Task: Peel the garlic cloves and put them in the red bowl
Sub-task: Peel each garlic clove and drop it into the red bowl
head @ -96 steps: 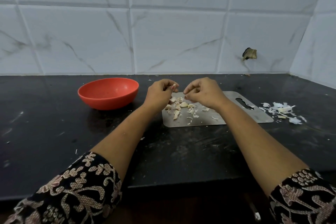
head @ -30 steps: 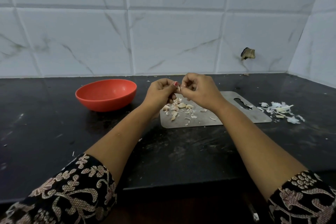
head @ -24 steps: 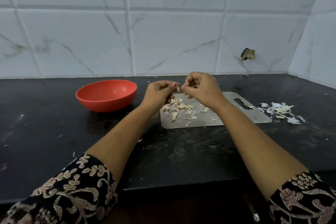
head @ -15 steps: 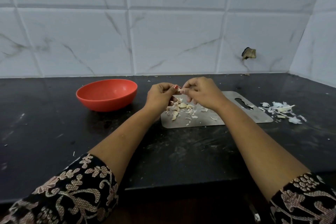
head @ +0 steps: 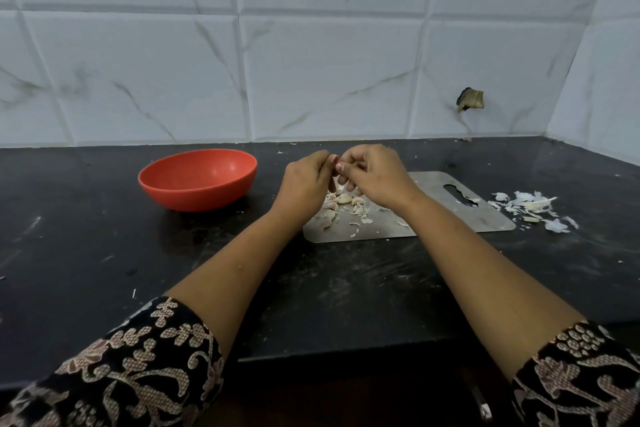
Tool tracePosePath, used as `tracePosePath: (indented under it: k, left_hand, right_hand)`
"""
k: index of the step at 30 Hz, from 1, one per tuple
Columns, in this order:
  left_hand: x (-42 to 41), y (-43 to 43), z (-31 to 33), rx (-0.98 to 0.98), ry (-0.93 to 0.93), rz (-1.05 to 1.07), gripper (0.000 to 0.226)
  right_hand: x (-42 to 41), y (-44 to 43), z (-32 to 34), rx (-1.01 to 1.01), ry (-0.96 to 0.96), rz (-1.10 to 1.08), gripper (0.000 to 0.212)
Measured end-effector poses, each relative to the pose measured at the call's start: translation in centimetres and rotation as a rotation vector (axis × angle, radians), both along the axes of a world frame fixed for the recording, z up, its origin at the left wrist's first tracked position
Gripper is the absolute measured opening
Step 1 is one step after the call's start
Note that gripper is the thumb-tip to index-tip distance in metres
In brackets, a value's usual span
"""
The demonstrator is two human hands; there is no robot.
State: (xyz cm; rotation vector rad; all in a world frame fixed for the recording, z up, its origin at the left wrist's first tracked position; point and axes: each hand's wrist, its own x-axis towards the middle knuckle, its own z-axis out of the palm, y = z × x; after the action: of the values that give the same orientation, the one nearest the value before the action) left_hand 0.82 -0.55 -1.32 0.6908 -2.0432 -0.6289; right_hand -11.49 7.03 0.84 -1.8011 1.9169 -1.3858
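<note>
Garlic cloves (head: pixel 341 200) are lying in a small heap at the left end of the steel board (head: pixel 460 215), and the hands are working just above them. About three seconds ago the hands were sitting slightly apart. Since then they have been closing in, and now the left hand (head: pixel 304 185) and right hand (head: pixel 379 175) are meeting fingertip to fingertip, both with fingers curled in a tight pinch. What they are pinching is too covered to see, though judging by the task it is one clove having its skin picked off. The red bowl (head: pixel 197 180), standing on the counter (head: pixel 346 288) left of the board and well apart from the hands, is still showing a bare inside, so no peeled clove appears to have gone in yet. Loose skins (head: pixel 526 206) are lying on the counter past the board's right end.
</note>
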Motion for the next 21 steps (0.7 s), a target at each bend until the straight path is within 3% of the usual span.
tracePosePath:
  k: [4,11,16,19,21]
  left_hand:
    - [0.3,0.0,0.6,-0.003,-0.077,0.016,0.034]
    - [0.9,0.3,1.5,0.553,0.028,-0.203,0.037]
    - [1.3,0.6,1.8,0.696,0.080,-0.286,0.039]
    - [1.3,0.5,1.6,0.676,0.067,-0.273,0.039]
    - [1.1,0.4,1.2,0.527,0.054,-0.216,0.039]
  right_hand:
    - [0.2,-0.2,-0.4,-0.094,0.130,-0.003,0.016]
    - [0.5,0.0,-0.7,-0.181,0.334,0.008,0.012]
    - [0.3,0.1,-0.6,-0.210,0.407,0.017,0.014]
    - [0.2,0.0,-0.6,-0.162,0.303,0.048,0.012]
    - [0.1,-0.1,-0.5,-0.088,0.115,0.088,0.011]
